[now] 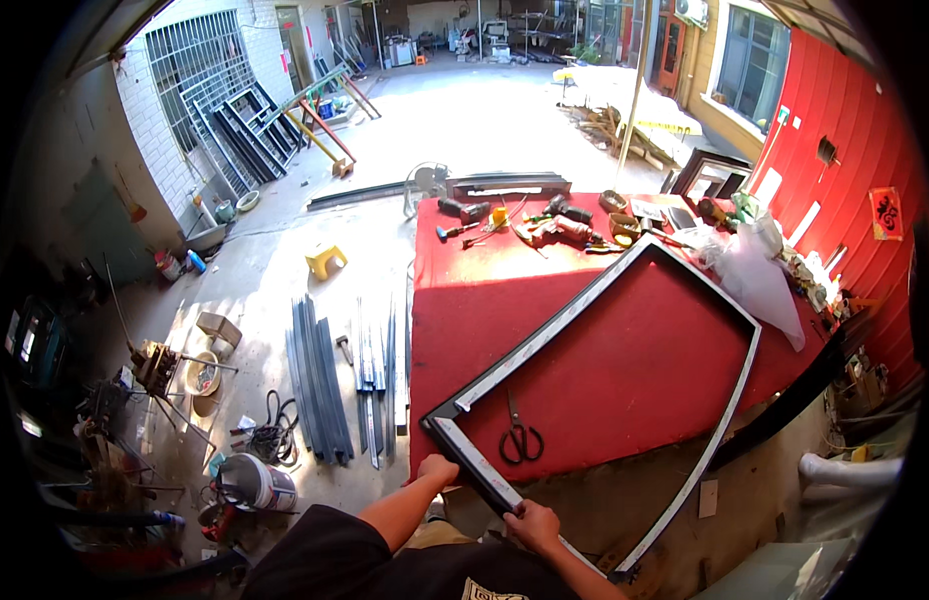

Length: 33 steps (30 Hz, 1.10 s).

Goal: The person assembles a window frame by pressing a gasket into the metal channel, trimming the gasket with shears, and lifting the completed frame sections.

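Here, right fingers (521, 520) clasp the frame (541, 331); left fingers (448, 471), partly hidden, I can't judge.

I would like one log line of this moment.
Left hand: near corner of frame; right hand: grips frame; scissors: on red table

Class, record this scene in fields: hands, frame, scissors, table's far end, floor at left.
Left hand: by the left corner of the frame; contact unclear
Right hand: gripping its near bar
Frame: lies on the red table, overhanging its near edge
Scissors: on the table, inside the frame's opening
Far end: assorted tools
Floor at left: yellow stool, dark metal strips
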### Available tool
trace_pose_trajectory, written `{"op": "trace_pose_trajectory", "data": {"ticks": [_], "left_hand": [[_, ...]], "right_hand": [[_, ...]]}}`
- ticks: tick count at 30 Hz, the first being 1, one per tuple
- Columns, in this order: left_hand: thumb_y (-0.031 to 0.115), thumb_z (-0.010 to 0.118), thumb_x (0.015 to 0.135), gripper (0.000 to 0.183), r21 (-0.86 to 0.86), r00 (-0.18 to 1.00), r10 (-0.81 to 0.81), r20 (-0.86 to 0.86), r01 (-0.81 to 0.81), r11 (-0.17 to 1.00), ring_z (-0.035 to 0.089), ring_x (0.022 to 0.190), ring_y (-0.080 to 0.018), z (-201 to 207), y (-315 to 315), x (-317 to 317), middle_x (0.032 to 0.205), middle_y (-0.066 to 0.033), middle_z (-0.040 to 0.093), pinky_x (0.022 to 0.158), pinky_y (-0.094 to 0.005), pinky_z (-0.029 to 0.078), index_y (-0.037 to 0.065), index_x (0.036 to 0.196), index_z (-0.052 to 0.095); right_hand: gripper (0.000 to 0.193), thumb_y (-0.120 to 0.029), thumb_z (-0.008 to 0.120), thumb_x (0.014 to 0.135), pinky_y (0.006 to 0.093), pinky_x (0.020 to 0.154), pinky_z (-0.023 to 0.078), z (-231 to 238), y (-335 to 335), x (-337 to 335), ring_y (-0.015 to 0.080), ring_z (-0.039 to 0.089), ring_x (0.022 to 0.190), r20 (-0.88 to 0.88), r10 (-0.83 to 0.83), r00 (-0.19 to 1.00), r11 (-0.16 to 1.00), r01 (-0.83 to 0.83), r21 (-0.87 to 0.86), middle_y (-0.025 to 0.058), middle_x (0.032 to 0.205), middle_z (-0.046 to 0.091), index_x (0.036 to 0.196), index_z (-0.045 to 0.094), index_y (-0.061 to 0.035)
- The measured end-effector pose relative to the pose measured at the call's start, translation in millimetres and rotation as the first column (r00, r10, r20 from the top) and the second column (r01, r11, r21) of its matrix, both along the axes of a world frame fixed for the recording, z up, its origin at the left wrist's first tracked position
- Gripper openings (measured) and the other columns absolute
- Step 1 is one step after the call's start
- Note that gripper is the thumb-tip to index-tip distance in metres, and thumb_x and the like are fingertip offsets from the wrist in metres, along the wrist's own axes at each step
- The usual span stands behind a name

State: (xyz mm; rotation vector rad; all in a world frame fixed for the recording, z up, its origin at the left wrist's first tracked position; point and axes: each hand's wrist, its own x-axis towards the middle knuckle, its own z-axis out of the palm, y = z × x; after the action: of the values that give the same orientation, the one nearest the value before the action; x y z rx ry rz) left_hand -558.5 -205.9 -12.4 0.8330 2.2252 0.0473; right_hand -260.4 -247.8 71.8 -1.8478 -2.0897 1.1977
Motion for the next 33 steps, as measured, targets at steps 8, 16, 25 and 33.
{"op": "trace_pose_trajectory", "data": {"ticks": [8, 16, 25, 33], "left_hand": [[0.049, 0.073, 0.085, 0.058, 0.033, 0.998, -0.064, 0.013, 0.063, 0.997, 0.071, 0.123, -0.0417, -35.5, -8.7, -1.3, 0.130, -0.0225, 0.075, 0.104, -0.0458, 0.057, 0.005, 0.122, 0.080], [0.035, 0.071, 0.087, 0.051, 0.058, 1.000, -0.013, 0.019, 0.012, 0.998, 0.070, 0.125, -0.0426, 8.1, -12.2, 11.1, 0.132, -0.0259, 0.073, 0.106, -0.0472, 0.056, -0.001, 0.121, 0.079], [0.041, 0.070, 0.087, 0.053, 0.057, 0.995, -0.087, 0.044, 0.084, 0.995, 0.070, 0.122, -0.0442, 10.8, -18.1, 26.4, 0.127, -0.0271, 0.074, 0.105, -0.0488, 0.056, -0.001, 0.117, 0.080], [0.046, 0.073, 0.084, 0.055, -0.014, 0.978, -0.175, 0.115, 0.177, 0.984, 0.072, 0.121, -0.0413, -19.3, -10.7, 2.9, 0.126, -0.0259, 0.075, 0.103, -0.0457, 0.058, 0.001, 0.115, 0.081]], "right_hand": [[0.040, -0.051, 0.078, 0.084, 0.0501, 0.080, 0.059, -9.3, 6.6, 0.2, 0.0378, 0.077, 0.087, 0.008, 0.029, 1.000, 0.999, -0.028, -0.042, 0.0148, 0.085, 0.078, 0.098, 0.077, -0.0130], [0.043, -0.053, 0.078, 0.084, 0.0500, 0.080, 0.060, -9.6, 3.6, -0.1, 0.0369, 0.077, 0.089, 0.011, 0.041, 0.999, 0.999, -0.041, -0.016, 0.0138, 0.089, 0.080, 0.100, 0.076, -0.0129], [0.049, -0.056, 0.081, 0.083, 0.0502, 0.080, 0.060, -4.1, 2.6, -1.3, 0.0369, 0.078, 0.088, 0.024, 0.029, 0.999, 1.000, -0.029, -0.010, 0.0143, 0.088, 0.079, 0.105, 0.074, -0.0131], [0.049, -0.054, 0.083, 0.084, 0.0462, 0.077, 0.060, -7.6, 2.6, 2.3, 0.0321, 0.078, 0.084, 0.019, 0.045, 0.999, 0.999, -0.045, 0.001, 0.0106, 0.087, 0.079, 0.104, 0.075, -0.0107]]}}
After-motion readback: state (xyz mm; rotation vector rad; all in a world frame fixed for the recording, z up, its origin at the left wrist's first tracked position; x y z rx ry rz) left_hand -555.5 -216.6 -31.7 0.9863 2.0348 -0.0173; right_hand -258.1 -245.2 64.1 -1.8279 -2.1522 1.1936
